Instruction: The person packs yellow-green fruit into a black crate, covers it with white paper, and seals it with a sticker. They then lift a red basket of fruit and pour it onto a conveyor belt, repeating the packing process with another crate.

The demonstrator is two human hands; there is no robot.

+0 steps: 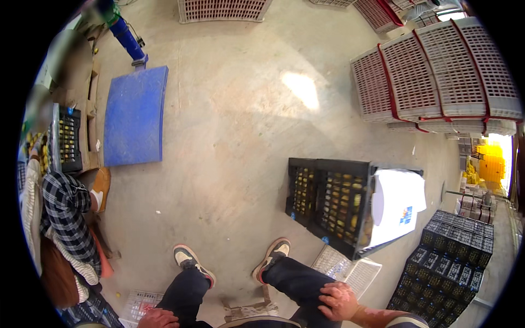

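Note:
My left hand (158, 318) rests on my left thigh at the bottom edge, partly cut off. Across my right thigh lies my right hand (338, 300), its fingers loosely bent and slightly apart. Neither hand holds anything. Beyond the right hand stands a stack of two black plastic crates (342, 201) of yellowish-green fruit seen through the slots. A white printed sheet (396, 207) covers the top crate. Beside the stack, near my right knee, is a low white plastic crate (363, 274), partly hidden. Another white crate (141, 303) with red marking sits by my left hand.
A blue platform scale (134, 117) stands far left. Nearby, a person in a plaid garment (67, 205) is beside a black fruit crate (69, 139). Strapped white crates (439, 74) rise upper right; stacked black crates (441, 262) stand lower right. Another white crate (223, 10) is ahead.

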